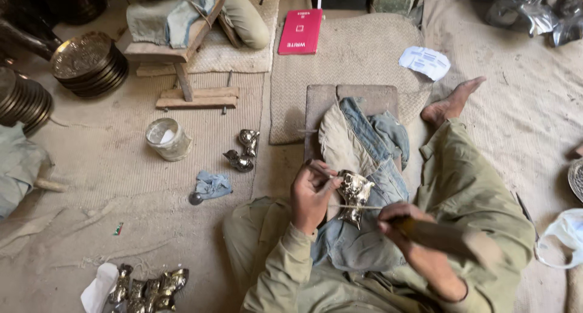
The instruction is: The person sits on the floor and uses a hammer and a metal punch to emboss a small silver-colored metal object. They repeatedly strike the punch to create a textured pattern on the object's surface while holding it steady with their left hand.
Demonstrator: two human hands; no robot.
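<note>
I sit on the floor with a denim cloth (364, 143) draped over a low wooden block (322, 100) and my lap. My left hand (311, 194) grips a small shiny embossed metal piece (354, 190) against the cloth. My right hand (404, 225) is closed around a wooden-handled tool (446, 237) whose thin metal tip (358, 208) touches the lower part of the piece. My bare foot (452, 103) rests to the right of the block.
Two similar metal pieces (243, 152) lie on the mat at left beside a small white jar (167, 138) and a blue rag (212, 184). Several more pieces (152, 288) sit at bottom left. Stacked metal plates (88, 64), a wooden stand (182, 51) and a red booklet (300, 30) lie beyond.
</note>
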